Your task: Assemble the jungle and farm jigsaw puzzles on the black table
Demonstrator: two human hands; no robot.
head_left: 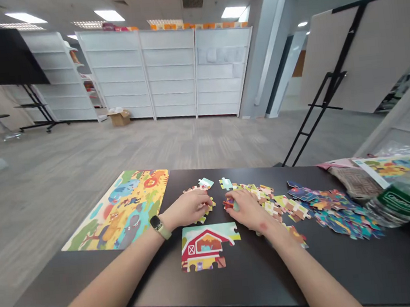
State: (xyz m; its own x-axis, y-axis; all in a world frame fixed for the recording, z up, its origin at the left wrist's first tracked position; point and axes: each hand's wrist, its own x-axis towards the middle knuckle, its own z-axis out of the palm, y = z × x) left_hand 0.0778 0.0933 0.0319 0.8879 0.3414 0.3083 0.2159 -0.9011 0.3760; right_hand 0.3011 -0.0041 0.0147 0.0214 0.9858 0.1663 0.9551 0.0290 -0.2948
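Note:
My left hand (190, 207), with a watch on its wrist, curls over a small heap of loose puzzle pieces (201, 219). Its fingers are closed together, and whatever lies under the fingertips is hidden. A light blue puzzle piece (236, 206) shows between the thumb and fingers of my right hand (246, 209), which is closed on it above the larger heap of pieces (274, 202). Nearer to me lies a partly joined puzzle (206, 246) with a red barn; its right edge is uneven. Two pale pieces lie beyond my hands, one of them a single piece (226, 184).
A colourful animal picture sheet (123, 211) lies at the left of the black table (160, 287). Dark blue and orange pieces (343, 212) spread at the right, beside a green-labelled plastic bottle (397, 204) and a patterned pouch (349, 180). Beyond stands a board on a black stand (326, 101).

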